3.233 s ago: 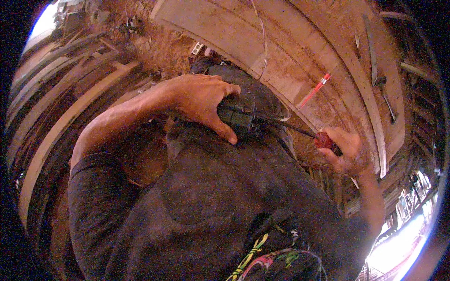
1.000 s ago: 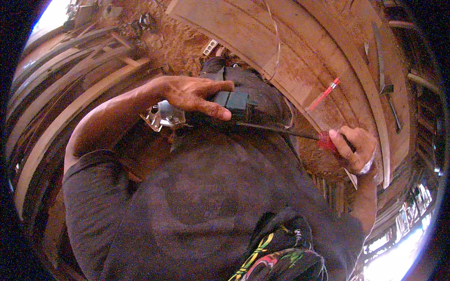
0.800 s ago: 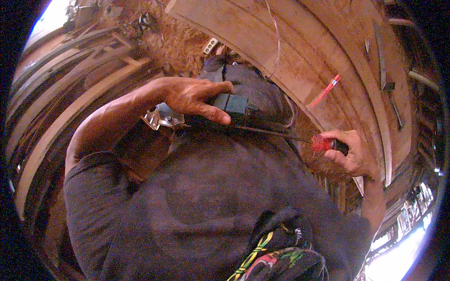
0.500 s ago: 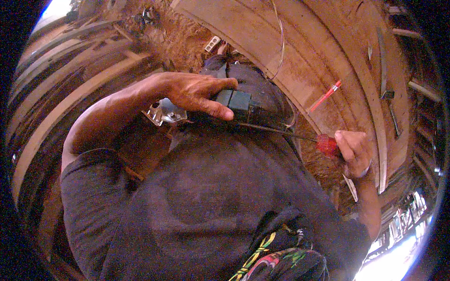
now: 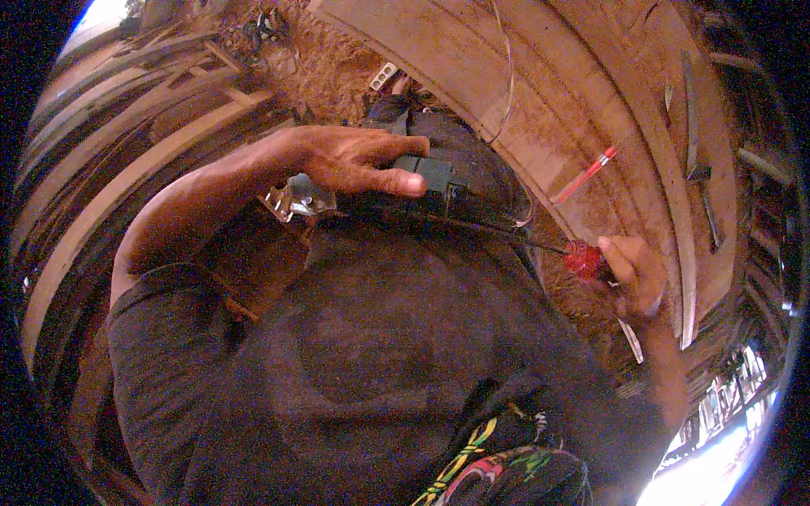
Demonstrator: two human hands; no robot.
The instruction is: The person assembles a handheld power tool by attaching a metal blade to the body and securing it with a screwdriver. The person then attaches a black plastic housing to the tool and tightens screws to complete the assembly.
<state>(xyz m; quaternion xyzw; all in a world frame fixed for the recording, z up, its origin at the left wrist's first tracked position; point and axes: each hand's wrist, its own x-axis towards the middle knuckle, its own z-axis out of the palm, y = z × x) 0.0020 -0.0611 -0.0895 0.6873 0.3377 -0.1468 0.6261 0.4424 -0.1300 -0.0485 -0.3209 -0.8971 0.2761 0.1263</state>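
Note:
My left hand (image 5: 359,163) is closed around a dark green boxy device (image 5: 434,175), its thumb lying along the near side and its fingers on the far side. Below the left wrist a shiny metal plate with holes (image 5: 304,198) shows; whether it is joined to the device is hidden by the hand. My right hand (image 5: 633,274) grips a screwdriver (image 5: 582,260) by its red handle. The long thin shaft points left toward the device's near side; its tip is lost in the dark there.
A wide wooden board (image 5: 557,93) lies at the far right, bearing a red pen-like stick (image 5: 585,175), a hammer-like tool (image 5: 699,171) and a thin wire (image 5: 509,76). A white socket strip (image 5: 384,77) rests on the dirt ahead. Long timbers (image 5: 126,202) are stacked at left.
The device and my left hand have tilted slightly, the left thumb shifting up and right. My right hand has turned a little, and the red handle has moved slightly left.

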